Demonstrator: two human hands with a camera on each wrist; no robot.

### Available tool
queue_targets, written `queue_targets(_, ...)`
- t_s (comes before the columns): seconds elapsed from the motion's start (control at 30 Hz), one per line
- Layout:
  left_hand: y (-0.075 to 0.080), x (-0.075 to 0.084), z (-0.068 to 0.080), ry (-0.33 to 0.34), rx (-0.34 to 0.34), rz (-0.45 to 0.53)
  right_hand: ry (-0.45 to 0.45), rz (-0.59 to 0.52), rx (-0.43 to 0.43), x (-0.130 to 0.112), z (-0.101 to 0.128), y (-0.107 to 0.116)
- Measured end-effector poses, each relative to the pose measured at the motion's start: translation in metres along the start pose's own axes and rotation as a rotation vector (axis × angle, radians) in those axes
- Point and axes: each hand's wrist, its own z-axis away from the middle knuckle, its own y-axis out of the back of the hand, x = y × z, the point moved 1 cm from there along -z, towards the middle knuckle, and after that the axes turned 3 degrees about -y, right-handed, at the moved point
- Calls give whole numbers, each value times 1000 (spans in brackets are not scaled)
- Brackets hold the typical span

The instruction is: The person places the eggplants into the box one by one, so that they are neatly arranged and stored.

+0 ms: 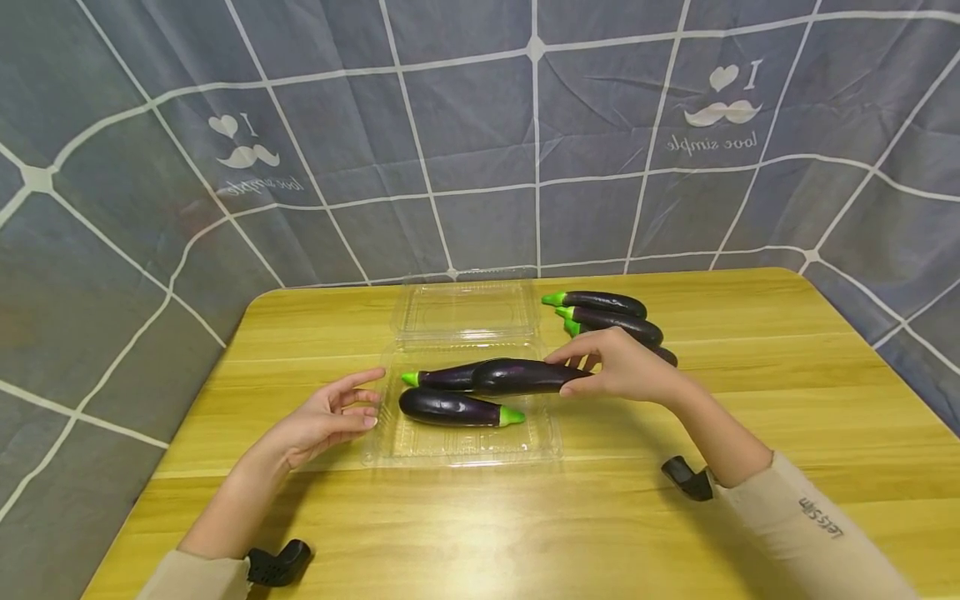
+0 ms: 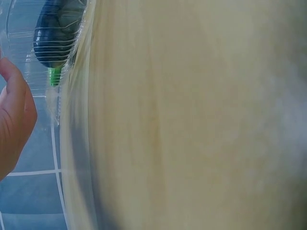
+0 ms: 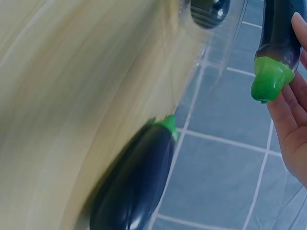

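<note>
My right hand point(image 1: 626, 367) grips a dark purple eggplant point(image 1: 525, 377) at its stem end. The right wrist view shows its green cap point(image 3: 271, 79) beside the fingers. In the head view the held eggplant overlaps another eggplant point(image 1: 446, 378), whose green cap points left, in a clear plastic clamshell box point(image 1: 465, 454). A nearer eggplant point(image 1: 446, 408) lies in the box with its cap to the right. My left hand point(image 1: 330, 417) holds nothing, fingers loosely bent by the box's left edge; whether it touches the edge I cannot tell.
The box's clear lid point(image 1: 468, 308) is folded back toward the curtain point(image 1: 480, 150). Several more eggplants point(image 1: 607, 304) lie together on the wooden table point(image 1: 465, 533), right of the lid and behind my right hand. Black wrist cameras point(image 1: 281, 565) sit at both sleeves.
</note>
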Motion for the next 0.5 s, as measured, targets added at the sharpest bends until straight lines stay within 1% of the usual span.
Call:
queue_targets(0.23, 1, -1, 2, -2, 0, -7, 62, -22, -13, -11, -11, -8)
queue_targets(0.37, 0, 0, 2, 0, -1, -11, 77, -24, -22, -17, -16, -14)
queue_targets(0.5, 0, 0, 1, 4, 0, -25, 71, -25, -32, -22, -20, -20)
